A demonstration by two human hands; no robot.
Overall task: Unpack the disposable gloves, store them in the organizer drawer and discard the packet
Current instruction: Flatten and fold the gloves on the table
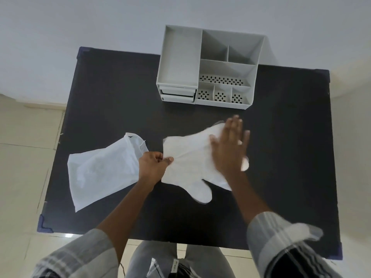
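Note:
A stack of thin white disposable gloves (190,157) lies flat on the black table (291,157), its thumb pointing toward me. My left hand (153,166) pinches the cuff edge of the stack at its left side. My right hand (230,145) rests flat, fingers spread, on the finger end of the gloves. The white translucent packet (102,169) lies to the left, its mouth open toward the far side, partly under my left wrist. The grey organizer (210,67) stands at the table's far edge, with two shut drawers (177,94) in its lower left front.
The organizer has several open top compartments, some with perforated floors. Purple guards (43,225) cover the table's corners. A pale tiled floor surrounds the table, and my knees show below its near edge.

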